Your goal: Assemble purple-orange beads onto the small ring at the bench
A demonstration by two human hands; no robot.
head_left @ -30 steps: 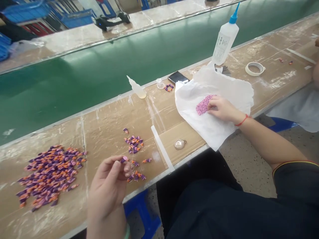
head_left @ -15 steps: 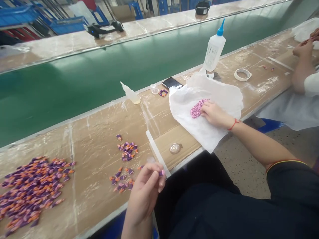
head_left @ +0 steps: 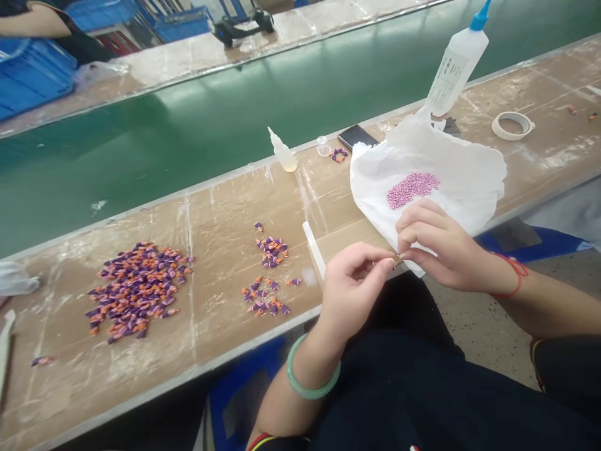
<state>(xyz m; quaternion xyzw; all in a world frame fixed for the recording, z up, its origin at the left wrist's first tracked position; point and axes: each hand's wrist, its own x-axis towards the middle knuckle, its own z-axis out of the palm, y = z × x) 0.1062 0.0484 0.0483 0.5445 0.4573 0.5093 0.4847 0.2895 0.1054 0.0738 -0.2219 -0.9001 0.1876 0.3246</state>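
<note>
Facing each other near one pink pile (head_left: 413, 186) — two hands (head_left: 353, 289) (two bottles (head_left: 455, 72) beyond).

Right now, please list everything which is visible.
Belt: one, green, between benches
Benches: two, brown, either side
Headset-like device: one, black, far bench
Baskets: several, blue, upper left
Another person's arm: one, dark-sleeved, upper left
Small pieces: many, purple-orange, near bench
Strip: one, white, near bench
Sheet: one, white, right half
Beads: many, pink, on sheet
Phone: one, black, beside sheet
Ring of pieces: one, purple-orange, beside phone
Clear cup: one, colourless, beside ring
Bottles: two, whitish, beside belt
Tape roll: one, cream, right
Stools: two, blue, under bench
Left hand: one, green bangle, lower centre
Right hand: one, red bracelet, beside sheet
</note>
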